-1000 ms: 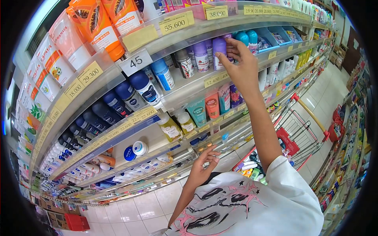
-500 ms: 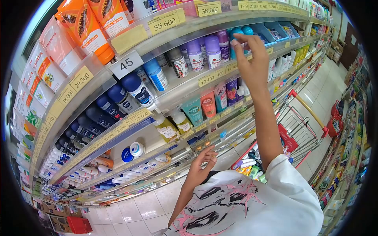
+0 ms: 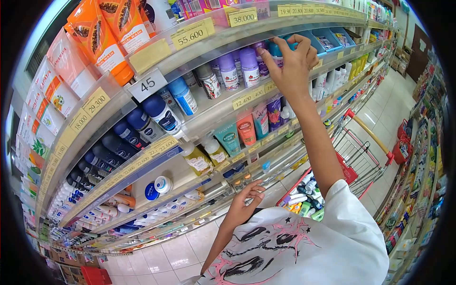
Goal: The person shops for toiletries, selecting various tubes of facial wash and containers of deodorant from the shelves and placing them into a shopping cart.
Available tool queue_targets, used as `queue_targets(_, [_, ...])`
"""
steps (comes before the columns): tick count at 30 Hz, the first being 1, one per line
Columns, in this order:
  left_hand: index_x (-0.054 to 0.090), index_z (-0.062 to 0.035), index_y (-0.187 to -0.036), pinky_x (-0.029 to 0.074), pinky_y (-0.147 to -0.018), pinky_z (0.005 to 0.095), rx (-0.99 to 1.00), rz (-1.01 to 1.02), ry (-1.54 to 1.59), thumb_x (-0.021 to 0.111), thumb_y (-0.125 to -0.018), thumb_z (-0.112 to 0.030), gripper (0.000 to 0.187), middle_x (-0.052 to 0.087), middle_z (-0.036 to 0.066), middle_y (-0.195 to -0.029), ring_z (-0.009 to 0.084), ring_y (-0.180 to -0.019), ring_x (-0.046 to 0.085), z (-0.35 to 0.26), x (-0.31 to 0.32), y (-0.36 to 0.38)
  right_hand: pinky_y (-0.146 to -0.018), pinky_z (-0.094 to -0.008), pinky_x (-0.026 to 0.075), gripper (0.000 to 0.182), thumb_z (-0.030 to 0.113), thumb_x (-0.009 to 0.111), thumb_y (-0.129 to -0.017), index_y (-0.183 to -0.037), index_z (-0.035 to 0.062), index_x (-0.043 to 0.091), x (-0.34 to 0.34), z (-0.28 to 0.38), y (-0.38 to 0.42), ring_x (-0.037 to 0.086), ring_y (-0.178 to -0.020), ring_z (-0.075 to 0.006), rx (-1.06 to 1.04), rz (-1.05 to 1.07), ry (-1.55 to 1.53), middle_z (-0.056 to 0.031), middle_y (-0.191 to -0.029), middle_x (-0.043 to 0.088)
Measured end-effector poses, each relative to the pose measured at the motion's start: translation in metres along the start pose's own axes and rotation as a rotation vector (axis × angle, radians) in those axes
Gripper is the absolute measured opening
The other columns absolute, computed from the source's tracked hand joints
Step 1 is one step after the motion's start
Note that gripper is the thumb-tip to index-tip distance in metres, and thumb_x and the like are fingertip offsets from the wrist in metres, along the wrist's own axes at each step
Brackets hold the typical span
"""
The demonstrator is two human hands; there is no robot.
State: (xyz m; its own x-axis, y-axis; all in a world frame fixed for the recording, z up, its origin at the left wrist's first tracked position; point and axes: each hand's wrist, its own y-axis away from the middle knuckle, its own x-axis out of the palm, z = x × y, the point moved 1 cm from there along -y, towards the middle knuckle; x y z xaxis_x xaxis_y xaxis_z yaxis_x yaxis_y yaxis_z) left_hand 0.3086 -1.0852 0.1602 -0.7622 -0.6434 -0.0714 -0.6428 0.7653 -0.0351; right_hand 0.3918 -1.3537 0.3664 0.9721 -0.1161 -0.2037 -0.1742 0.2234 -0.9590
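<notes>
My right hand (image 3: 294,64) is raised at the upper shelf, its thumb and forefinger apart, over teal-capped bottles (image 3: 274,49) that it partly covers. Left of it stand purple-capped roll-on bottles (image 3: 249,66) and a dark-capped patterned one (image 3: 209,80). Below the hand, tubes in teal, coral and purple (image 3: 246,128) line the lower shelf. My left hand (image 3: 246,198) hangs low in front of my white shirt, fingers loosely curled and apart, with nothing visible in it. A blue-capped bottle (image 3: 182,96) and a dark blue-capped bottle (image 3: 162,114) stand further left.
A shopping cart (image 3: 368,137) with a red and yellow handle stands at the right, goods (image 3: 304,197) piled in it. Orange tubes (image 3: 99,42) fill the top left shelf. Price rails (image 3: 194,33) edge the shelves. Another stocked shelf (image 3: 420,175) runs along the far right.
My right hand has moved left and slightly down, closer over the teal-capped bottles. The shelf goods have shifted slightly left in view. My left hand has stayed nearly in place.
</notes>
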Motion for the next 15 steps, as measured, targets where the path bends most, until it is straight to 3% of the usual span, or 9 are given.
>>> queue_targets(5, [0.048,-0.0037,-0.133,0.043,-0.089,0.0269,-0.006,-0.02,-0.004,0.06,-0.092,-0.01,0.043,0.063,0.008,-0.108,0.0127,-0.099,0.058,-0.001,-0.004,0.002,-0.087,-0.0457,0.026,0.038,0.044,0.069,-0.081,-0.1,0.0111,0.068,-0.003,0.01,0.007,0.041,-0.104,-0.0267,0.022,-0.033,-0.151,-0.0067,-0.105,0.052])
queue_targets(7, [0.049,-0.0038,-0.133,0.043,-0.088,0.0268,-0.013,-0.034,-0.009,0.06,-0.093,-0.011,0.042,0.063,0.008,-0.108,0.0127,-0.098,0.058,0.0,-0.005,0.003,-0.087,-0.0465,0.027,0.041,0.047,0.07,-0.079,-0.094,0.009,0.067,-0.008,0.021,0.011,0.046,-0.098,-0.0236,0.088,0.108,-0.288,-0.0027,-0.092,0.057])
queue_targets(10, [0.049,-0.0037,-0.132,0.044,-0.087,0.0265,-0.004,-0.031,-0.014,0.059,-0.093,-0.01,0.042,0.063,0.008,-0.108,0.0128,-0.097,0.058,0.0,-0.004,0.003,-0.088,-0.0481,0.027,0.043,0.049,0.072,-0.075,-0.089,0.0082,0.066,-0.011,0.034,0.017,0.049,-0.094,-0.0217,0.117,0.173,-0.181,-0.0004,-0.084,0.059])
queue_targets(15, [0.049,-0.0035,-0.133,0.044,-0.087,0.0264,-0.002,0.004,-0.044,0.06,-0.092,-0.01,0.042,0.063,0.008,-0.108,0.0127,-0.097,0.058,0.001,-0.001,0.004,-0.089,-0.0493,0.027,0.043,0.048,0.074,-0.071,-0.088,0.009,0.066,-0.005,0.037,0.018,0.049,-0.096,-0.0213,0.181,0.229,-0.111,-0.0007,-0.087,0.06])
